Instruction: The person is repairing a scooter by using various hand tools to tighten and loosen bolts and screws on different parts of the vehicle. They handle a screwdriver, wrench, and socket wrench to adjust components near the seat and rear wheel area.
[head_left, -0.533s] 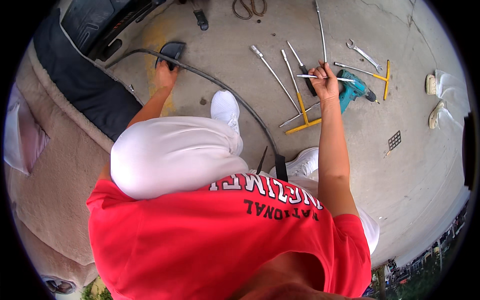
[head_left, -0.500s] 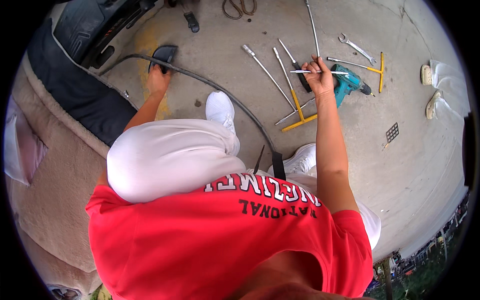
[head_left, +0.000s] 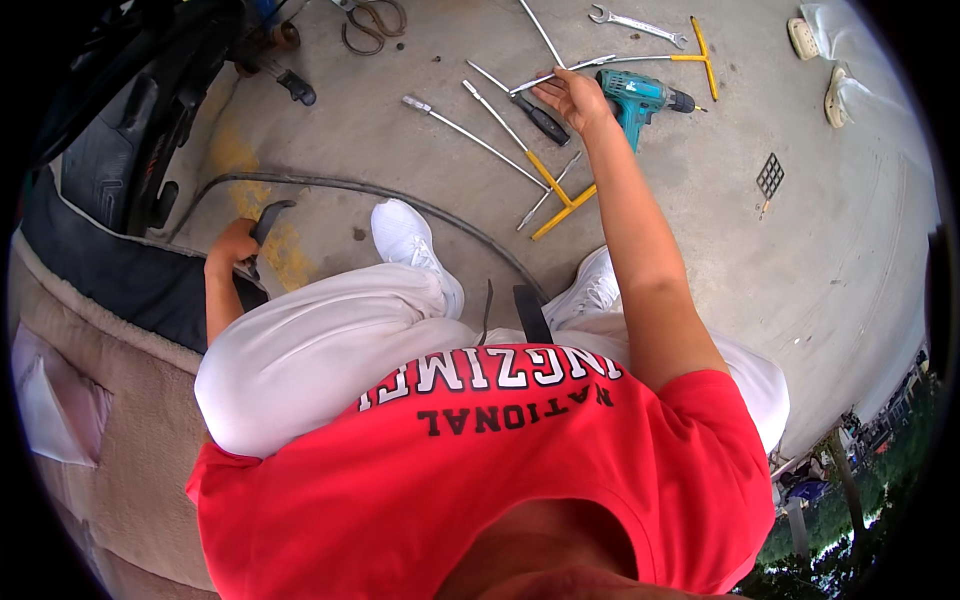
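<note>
In the head view, my left hand (head_left: 234, 243) grips a black, curved-edged piece (head_left: 270, 217) beside a dark padded cushion edge (head_left: 110, 270). My right hand (head_left: 568, 95) pinches a thin silver rod (head_left: 528, 85) at its fingertips, with some fingers loosely extended. Around it lie a teal drill (head_left: 633, 98), a black-handled screwdriver (head_left: 543, 120), silver socket rods (head_left: 475, 140) and yellow T-handled wrenches (head_left: 562, 215) (head_left: 710, 70). The double open-end wrench (head_left: 640, 25) is farther back.
A black cable (head_left: 340, 184) curves across the concrete. Dark machinery (head_left: 120, 180) stands at left over beige fleece (head_left: 120, 420). Dark-handled shears (head_left: 372, 25) lie at the top, a black grid piece (head_left: 770, 177) at right, near another person's shoes (head_left: 835, 98) and white-clad legs.
The view has shifted, putting the floor tools higher and leftward. My left hand has drawn the black piece back from the cable toward the cushion. My right hand's fingers are more extended.
</note>
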